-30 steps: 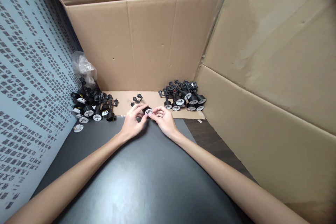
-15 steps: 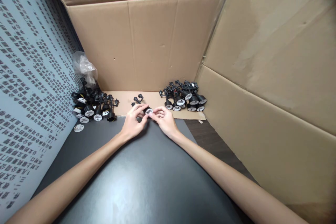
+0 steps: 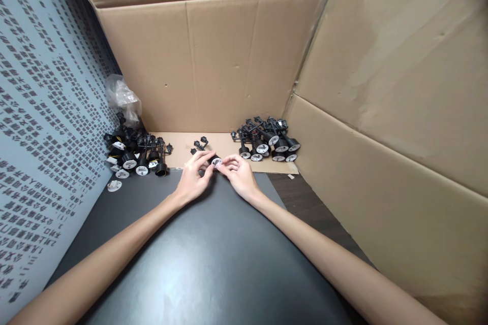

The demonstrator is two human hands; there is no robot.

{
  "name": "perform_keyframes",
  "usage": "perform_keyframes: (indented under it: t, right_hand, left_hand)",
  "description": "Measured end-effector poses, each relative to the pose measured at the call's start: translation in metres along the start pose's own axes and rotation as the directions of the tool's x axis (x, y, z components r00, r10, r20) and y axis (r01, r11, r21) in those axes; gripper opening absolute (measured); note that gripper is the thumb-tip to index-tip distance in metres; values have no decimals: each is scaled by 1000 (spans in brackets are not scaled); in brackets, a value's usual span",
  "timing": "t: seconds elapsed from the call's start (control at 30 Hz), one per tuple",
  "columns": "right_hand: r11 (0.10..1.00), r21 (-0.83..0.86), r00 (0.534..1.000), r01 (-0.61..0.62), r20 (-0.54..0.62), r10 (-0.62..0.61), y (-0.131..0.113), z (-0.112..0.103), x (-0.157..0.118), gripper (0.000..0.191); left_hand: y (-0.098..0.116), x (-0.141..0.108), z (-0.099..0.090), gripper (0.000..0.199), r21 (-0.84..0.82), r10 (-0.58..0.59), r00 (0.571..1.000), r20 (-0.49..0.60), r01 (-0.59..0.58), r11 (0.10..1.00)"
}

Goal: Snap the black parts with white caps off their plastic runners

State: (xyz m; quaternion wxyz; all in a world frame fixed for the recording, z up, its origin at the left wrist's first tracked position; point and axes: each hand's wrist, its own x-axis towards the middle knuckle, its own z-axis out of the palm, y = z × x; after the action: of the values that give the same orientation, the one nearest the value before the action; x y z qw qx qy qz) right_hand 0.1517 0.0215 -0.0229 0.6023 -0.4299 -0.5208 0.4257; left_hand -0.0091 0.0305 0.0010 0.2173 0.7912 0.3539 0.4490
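Note:
A small black model street lamp lies tilted between my hands, its lantern heads pointing away and its round base facing me. My left hand is closed around the base from the left. At the base's open end sits a white disc with dark marks. My right hand pinches at the right edge of this disc with thumb and fingers. The fingertips hide part of the disc, and whether it is fully seated I cannot tell.
Several similar lamps, some with loose wires, are heaped at the left, beside a loose white disc and a clear plastic bag. More lamps with white bases are piled at the right. Cardboard walls enclose the dark mat.

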Motion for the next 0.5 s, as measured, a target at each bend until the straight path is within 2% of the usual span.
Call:
perform_keyframes:
  t: [0.27,0.5]
  right_hand:
    - [1000,-5,1000,1,-10,-1,-2,0,-1,33]
    - [1000,1,1000,-7,-10,7,1,0,0,32]
  left_hand:
    - [0,1,1,35,23,18,1000,-1,-18,1000]
    - [2,0,0,35,68,-25,999,34,23,997]
